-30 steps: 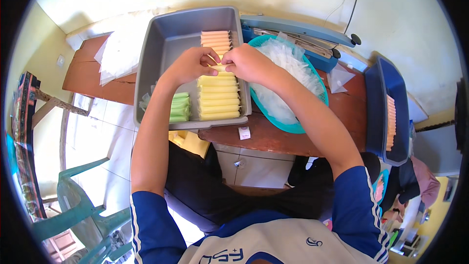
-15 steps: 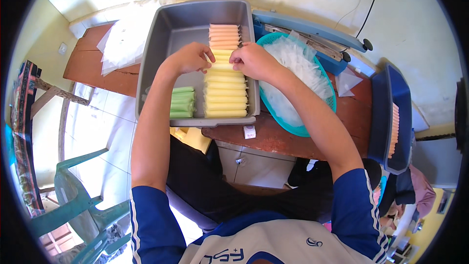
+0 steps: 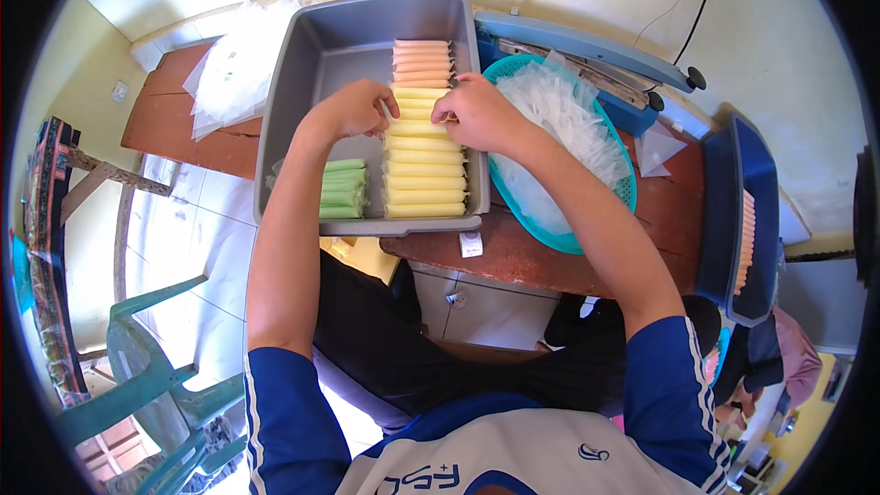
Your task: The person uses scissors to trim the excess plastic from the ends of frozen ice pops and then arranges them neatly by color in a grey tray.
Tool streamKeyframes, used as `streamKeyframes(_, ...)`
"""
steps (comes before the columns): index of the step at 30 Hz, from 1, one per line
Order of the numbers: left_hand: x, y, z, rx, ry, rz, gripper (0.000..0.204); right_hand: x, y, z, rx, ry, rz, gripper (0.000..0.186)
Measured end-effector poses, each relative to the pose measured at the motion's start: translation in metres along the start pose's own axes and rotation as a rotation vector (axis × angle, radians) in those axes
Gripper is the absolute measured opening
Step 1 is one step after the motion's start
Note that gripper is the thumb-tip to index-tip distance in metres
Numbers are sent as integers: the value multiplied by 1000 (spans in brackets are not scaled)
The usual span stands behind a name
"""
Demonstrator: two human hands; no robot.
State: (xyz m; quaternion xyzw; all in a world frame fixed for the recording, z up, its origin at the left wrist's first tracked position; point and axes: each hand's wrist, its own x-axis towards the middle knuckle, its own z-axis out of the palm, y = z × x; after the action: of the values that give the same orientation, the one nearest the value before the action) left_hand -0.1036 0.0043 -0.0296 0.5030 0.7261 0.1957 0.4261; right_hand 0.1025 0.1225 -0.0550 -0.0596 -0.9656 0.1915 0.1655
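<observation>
A grey plastic tub (image 3: pixel 353 41) holds rows of slim filled plastic tubes, likely ice pops. Yellow tubes (image 3: pixel 424 182) lie stacked side by side along its right part, with peach tubes (image 3: pixel 422 58) behind them and a bundle of green tubes (image 3: pixel 343 191) at the near left. My left hand (image 3: pixel 359 110) has its fingers curled at the left end of a yellow tube in the middle of the row. At that tube's right end, my right hand (image 3: pixel 477 114) pinches with thumb and forefinger. The fingers partly cover both tube ends.
A turquoise basket (image 3: pixel 626 188) of clear plastic bags stands right of the tub, before a blue bar sealer (image 3: pixel 587 50). A dark blue tub (image 3: pixel 756 174) with peach tubes is farther right. Flat plastic sheets (image 3: pixel 229 82) lie left. A green chair (image 3: pixel 137 357) stands lower left.
My hands stay over the same part of the yellow row, the left shifting slightly outward. The whole view has shifted a little; the tubes look otherwise unchanged.
</observation>
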Motion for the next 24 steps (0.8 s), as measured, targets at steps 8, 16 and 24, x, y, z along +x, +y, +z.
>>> streamKeyframes(8, 0, 2, 1, 31, 2, 15, 22, 9, 8, -1, -69, -49, -5, 16)
streamKeyframes(16, -1, 1, 2, 27, 10, 31, 23, 10, 6, -4, -64, -110, 4, 19)
streamKeyframes(24, 1, -1, 3, -63, -21, 11, 22, 9, 5, -3, -94, -152, 10, 19)
